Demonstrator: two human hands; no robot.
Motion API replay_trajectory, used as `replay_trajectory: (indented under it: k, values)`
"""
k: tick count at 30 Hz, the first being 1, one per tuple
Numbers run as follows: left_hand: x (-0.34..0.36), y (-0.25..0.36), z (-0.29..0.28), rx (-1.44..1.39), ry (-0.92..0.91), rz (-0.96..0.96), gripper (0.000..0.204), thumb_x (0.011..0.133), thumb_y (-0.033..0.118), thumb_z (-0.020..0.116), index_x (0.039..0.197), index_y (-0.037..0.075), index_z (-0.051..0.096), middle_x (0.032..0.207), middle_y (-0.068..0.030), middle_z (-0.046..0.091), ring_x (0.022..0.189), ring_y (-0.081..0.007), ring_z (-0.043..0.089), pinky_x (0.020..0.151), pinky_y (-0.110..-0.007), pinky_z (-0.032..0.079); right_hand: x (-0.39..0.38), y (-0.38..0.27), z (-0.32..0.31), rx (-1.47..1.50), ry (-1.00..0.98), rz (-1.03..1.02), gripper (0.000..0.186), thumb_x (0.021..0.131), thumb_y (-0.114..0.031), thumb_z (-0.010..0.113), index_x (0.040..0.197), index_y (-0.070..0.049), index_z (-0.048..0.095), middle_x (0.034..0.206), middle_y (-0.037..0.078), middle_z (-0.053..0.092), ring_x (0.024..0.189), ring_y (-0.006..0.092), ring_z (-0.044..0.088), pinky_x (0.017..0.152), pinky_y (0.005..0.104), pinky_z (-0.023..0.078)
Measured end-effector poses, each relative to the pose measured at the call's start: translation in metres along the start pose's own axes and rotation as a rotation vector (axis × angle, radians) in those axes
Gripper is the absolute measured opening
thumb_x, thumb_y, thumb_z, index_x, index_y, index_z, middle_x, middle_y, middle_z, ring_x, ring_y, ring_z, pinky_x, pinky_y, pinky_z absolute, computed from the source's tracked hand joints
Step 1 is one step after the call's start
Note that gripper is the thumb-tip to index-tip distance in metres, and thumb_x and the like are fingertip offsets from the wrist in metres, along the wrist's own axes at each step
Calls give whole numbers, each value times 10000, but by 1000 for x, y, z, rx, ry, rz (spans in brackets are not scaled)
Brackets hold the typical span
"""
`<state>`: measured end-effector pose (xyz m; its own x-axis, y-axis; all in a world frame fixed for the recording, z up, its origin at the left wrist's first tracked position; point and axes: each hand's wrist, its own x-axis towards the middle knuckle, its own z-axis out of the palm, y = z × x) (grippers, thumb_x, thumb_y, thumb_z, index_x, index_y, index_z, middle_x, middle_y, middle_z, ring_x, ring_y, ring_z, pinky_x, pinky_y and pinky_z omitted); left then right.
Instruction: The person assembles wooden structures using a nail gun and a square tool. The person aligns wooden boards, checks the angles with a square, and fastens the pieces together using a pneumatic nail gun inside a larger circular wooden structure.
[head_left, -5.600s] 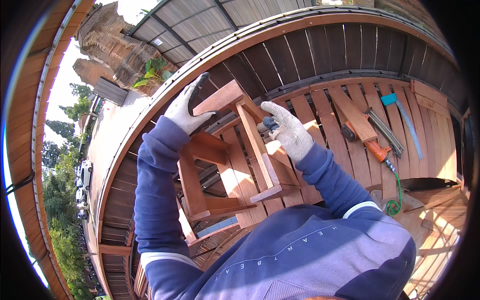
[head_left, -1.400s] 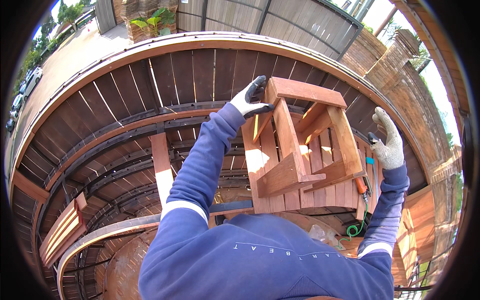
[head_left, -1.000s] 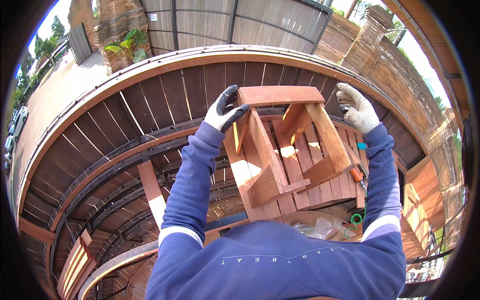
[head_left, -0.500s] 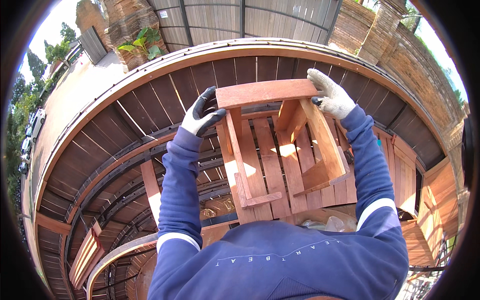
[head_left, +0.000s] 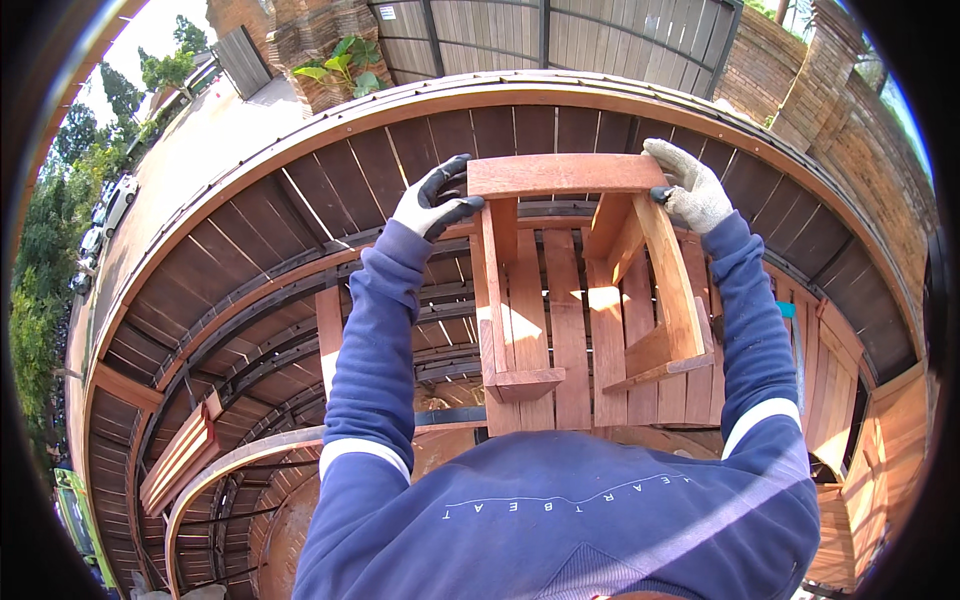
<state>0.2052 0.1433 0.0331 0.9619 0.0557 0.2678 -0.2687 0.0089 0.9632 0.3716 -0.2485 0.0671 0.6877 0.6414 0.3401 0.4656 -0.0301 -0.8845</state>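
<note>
Out in front of me, both hands hold a wooden frame (head_left: 664, 275) by the ends of its slightly curved, reddish top board (head_left: 560, 175). My left hand (head_left: 428, 205), in a white glove with dark fingertips, closes round the board's left end. At the opposite end, my right hand (head_left: 692, 188) grips with its fingers over the top corner and the thumb on the near face. Side pieces run from the board toward me and end in short crosspieces (head_left: 530, 380). Beneath the frame lie reddish slats (head_left: 568, 330); whether the frame touches them I cannot tell.
A curved wooden railing (head_left: 300, 140) with dark boards sweeps round the far side. Loose planks (head_left: 182, 455) rest at the lower left, near a curved rim (head_left: 215, 465). Wooden panels (head_left: 868, 470) stand at the right. Beyond are a grey gate (head_left: 560, 42) and brick walls.
The view has swung left, so the surroundings sit farther right. Both hands and the wooden frame appear slightly farther right, and the frame's near end has tilted a little.
</note>
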Motion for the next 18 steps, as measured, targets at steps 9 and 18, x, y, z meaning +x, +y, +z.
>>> replay_trajectory:
  k: [9, 18]
  values:
    - [-12, 65, 20, -14, 43, 171, 665, 844, 93, 767, 1428, 1, 463, 1355, -124, 572, 1245, -219, 560, 958, -327, 536, -15, -41, -8, -26, 100, -304, 911, 751, -441, 852, 1455, -23, 454, 1430, 128, 536, 1310, 235, 520, 1132, 398, 372]
    - [-101, 128, 52, 175, 48, 320, 724, 723, 145, 855, 1343, -43, 530, 1396, -179, 539, 1288, -285, 540, 1117, -424, 396, -103, -112, 9, -77, 222, -263, 1115, 619, -629, 855, 1441, 9, 453, 1368, 193, 558, 1285, 305, 537, 1139, 433, 365]
